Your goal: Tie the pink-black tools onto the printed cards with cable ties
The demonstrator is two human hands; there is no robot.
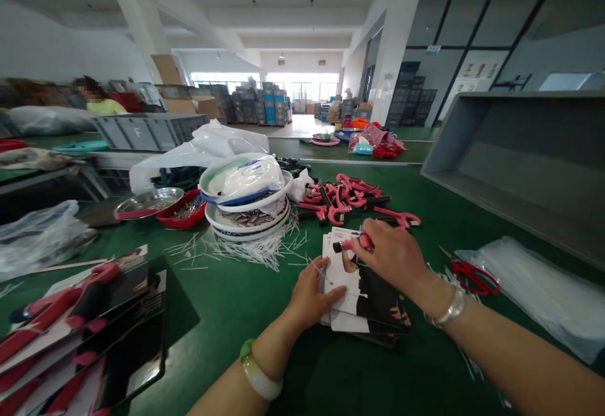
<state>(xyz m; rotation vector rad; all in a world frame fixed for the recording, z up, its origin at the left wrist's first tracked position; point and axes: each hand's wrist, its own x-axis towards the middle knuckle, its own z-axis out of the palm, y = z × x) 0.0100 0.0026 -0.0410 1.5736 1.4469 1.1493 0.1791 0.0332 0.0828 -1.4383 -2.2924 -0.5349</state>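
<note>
My left hand (312, 296) grips the left edge of a printed card (345, 296), its thumb lying on the white part. The card tops a small stack on the green table, with a thin white tie near my fingers. My right hand (394, 252) is closed around a pink hand tool (348, 245) with a black end, held just over the card's upper part. My fingers hide much of the tool. Beyond it lies a pile of similar pink-and-black tools (340, 198). At the left, several cards with pink-and-black tools (89, 302) on them are stacked.
Stacked white trays (248, 233) stand beyond scattered white ties (265, 252). Left of them are a red tray (182, 214) and a metal dish (149, 202). Red-handled scissors (475, 277), a plastic bag (534, 290) and a large grey bin (515, 151) occupy the right. A person (101, 98) is far left.
</note>
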